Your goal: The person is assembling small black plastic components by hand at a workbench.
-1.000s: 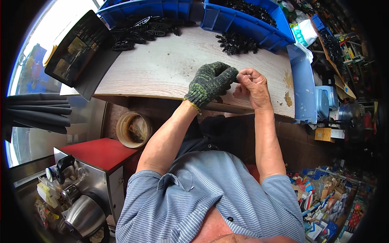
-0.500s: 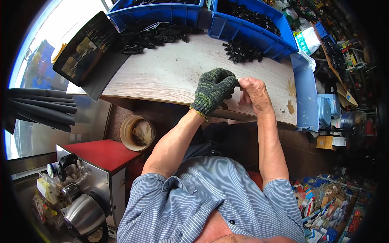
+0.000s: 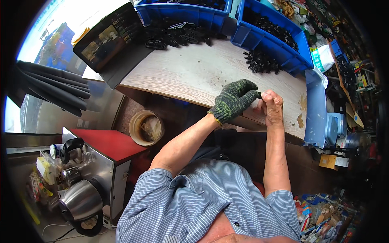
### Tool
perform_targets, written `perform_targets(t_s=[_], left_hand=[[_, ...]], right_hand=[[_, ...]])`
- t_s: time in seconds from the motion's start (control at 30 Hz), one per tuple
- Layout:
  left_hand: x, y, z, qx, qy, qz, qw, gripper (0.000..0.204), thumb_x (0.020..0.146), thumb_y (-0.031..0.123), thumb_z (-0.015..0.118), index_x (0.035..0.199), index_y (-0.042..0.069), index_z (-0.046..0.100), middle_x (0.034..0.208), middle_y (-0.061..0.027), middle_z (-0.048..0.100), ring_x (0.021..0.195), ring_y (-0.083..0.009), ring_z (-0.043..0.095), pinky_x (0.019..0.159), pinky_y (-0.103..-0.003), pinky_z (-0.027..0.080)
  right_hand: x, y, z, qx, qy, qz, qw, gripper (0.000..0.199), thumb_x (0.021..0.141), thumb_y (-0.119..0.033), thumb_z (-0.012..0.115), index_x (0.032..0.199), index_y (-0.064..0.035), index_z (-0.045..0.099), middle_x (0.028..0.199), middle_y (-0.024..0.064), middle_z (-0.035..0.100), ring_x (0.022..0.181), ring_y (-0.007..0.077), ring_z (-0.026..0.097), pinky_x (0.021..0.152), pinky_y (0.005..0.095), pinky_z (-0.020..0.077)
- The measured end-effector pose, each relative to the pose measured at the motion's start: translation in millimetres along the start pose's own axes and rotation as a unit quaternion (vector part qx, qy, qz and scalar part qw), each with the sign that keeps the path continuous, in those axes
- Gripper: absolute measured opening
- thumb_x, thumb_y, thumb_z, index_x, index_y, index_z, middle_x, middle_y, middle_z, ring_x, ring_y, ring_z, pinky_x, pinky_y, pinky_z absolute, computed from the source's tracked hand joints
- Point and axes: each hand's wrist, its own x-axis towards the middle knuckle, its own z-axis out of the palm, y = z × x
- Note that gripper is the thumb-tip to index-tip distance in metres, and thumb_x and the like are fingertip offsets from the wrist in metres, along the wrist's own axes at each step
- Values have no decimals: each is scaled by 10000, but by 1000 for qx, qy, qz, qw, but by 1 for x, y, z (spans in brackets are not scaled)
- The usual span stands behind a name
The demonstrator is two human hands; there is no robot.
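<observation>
My left hand [image 3: 236, 100], in a dark green knitted glove, is closed above the front edge of the wooden table [image 3: 178, 73]. Its fingertips meet those of my bare right hand [image 3: 274, 108], whose thumb and fingers are pinched together. Whatever lies between the fingers is too small and hidden to make out. Beyond my hands, a heap of small black plastic pieces [image 3: 261, 62] lies on the tabletop. Farther left is a pile of larger, elongated black plastic parts [image 3: 174, 37].
Two blue crates [image 3: 184, 18] with black parts stand along the back. A tablet [image 3: 106, 42] leans at the left. A blue bin [image 3: 316, 107] adjoins the table's right end. Below left are a bucket [image 3: 135, 128], a red-topped cabinet [image 3: 101, 148] and a steel kettle [image 3: 83, 202].
The whole view has shifted, so table and hands appear farther right and lower. The gloved fingers look straighter than before. Both hands still meet at the fingertips.
</observation>
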Motion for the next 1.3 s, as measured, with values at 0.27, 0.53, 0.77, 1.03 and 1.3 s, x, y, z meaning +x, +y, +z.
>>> perform_targets(t_s=[0.27, 0.53, 0.77, 1.03, 1.3], left_hand=[[12, 13, -184, 605, 375, 264, 650, 319, 785, 135, 706, 1103, 113, 690, 1194, -153, 648, 1184, -386, 567, 1011, -492, 475], [8, 7, -221, 683, 250, 228, 647, 265, 854, 118, 620, 1108, 112, 692, 1173, -147, 668, 1140, -375, 592, 969, -485, 491], [12, 8, -223, 658, 274, 235, 661, 262, 857, 108, 610, 1105, 126, 693, 1135, -130, 675, 1098, -368, 609, 924, -478, 501], [13, 9, -209, 669, 206, 240, 673, 197, 907, 157, 592, 1077, 144, 691, 1054, -129, 690, 992, -364, 640, 853, -483, 510], [6, 21, -181, 715, 187, 223, 636, 206, 958, 257, 600, 1048, 101, 700, 945, -164, 692, 934, -358, 642, 808, -474, 510]], right_hand=[[-1, -3, 10, 55, 61, -49, 995, 388, 910, -252, 662, 626, -154, 418, 463, -20, 338, 419, 128, 492, 472, 349, 581], [0, 1, 9, 77, 71, -59, 993, 370, 920, -252, 654, 635, -142, 444, 462, -20, 336, 440, 136, 517, 495, 352, 589], [-6, -4, 10, 106, 88, -54, 989, 401, 936, -239, 667, 618, -135, 446, 484, -35, 351, 457, 98, 509, 546, 363, 612], [-7, 0, 5, 103, 94, -54, 989, 375, 920, -260, 665, 637, -158, 442, 461, -26, 332, 472, 138, 552, 589, 428, 635], [-4, -4, 1, 187, 143, -13, 972, 328, 898, -296, 700, 644, -153, 548, 441, -7, 403, 482, 181, 607, 624, 496, 636]])
